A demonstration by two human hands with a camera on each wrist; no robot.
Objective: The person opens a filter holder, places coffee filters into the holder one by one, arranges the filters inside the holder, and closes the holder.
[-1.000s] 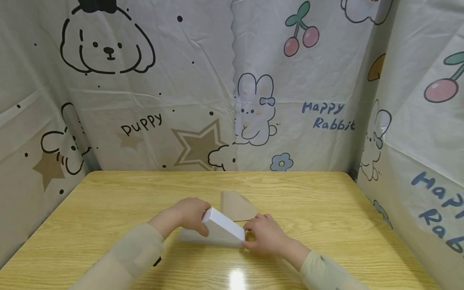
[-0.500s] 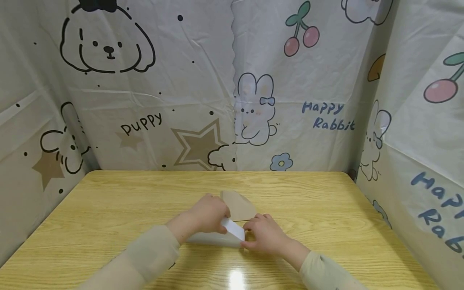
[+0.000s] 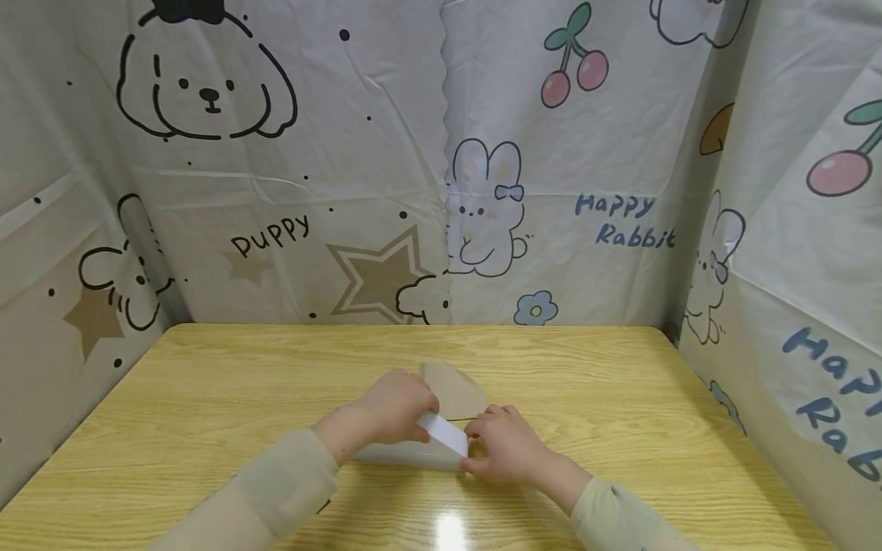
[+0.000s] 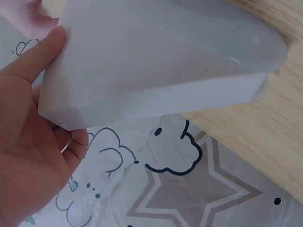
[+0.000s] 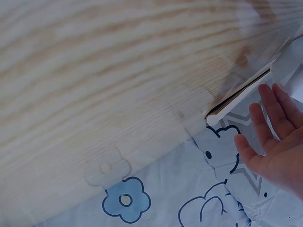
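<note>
A white wedge-shaped box with a rounded side (image 3: 413,457) lies on the table between my hands. My left hand (image 3: 396,405) grips its upper left end; in the left wrist view the thumb lies on the flat face of the box (image 4: 142,61) and the fingers curl behind the edge. My right hand (image 3: 510,444) holds the box's right end, thumb at the near corner and fingertips at the far one. In the right wrist view the fingers of that hand (image 5: 279,137) are spread along the box end. Just behind stands a brown quarter-round sheet (image 3: 451,390).
The wooden table (image 3: 207,428) spreads around both hands. A printed white curtain (image 3: 379,168) hangs behind it, with further curtain panels on the left and right sides.
My left hand has slid right along the box's sloping top, covering more of it. The right hand stays in place at the right end.
</note>
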